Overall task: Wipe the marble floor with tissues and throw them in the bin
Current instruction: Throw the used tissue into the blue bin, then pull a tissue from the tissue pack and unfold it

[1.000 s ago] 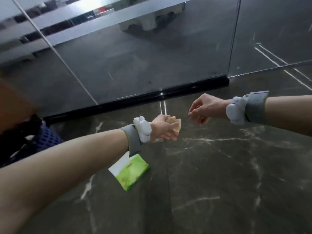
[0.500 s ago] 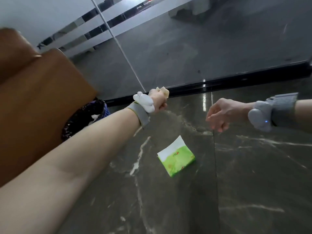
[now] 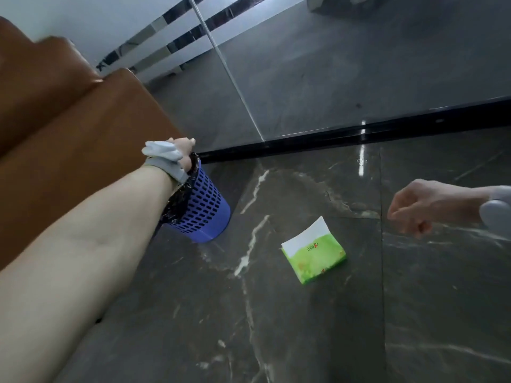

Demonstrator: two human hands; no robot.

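Note:
A blue perforated bin (image 3: pixel 206 205) with a black liner stands on the dark marble floor (image 3: pixel 304 327) beside a brown seat. My left hand (image 3: pixel 184 147) is stretched over the bin's rim. Its fingers point down into the opening and are hidden behind the wrist and its grey band. No tissue shows in it. My right hand (image 3: pixel 420 208) hovers at the right above the floor, fingers loosely curled with nothing in them. A green and white tissue pack (image 3: pixel 313 251) lies on the floor between my hands.
A brown upholstered seat (image 3: pixel 69 134) fills the left side, touching the bin. A glass wall (image 3: pixel 331 64) with a black base strip (image 3: pixel 331 136) runs across the back. Pale smears mark the floor near the pack.
My left hand, which held a crumpled tissue, has swung left to the bin's opening, and the tissue is now out of sight. The view has turned left, showing the bin.

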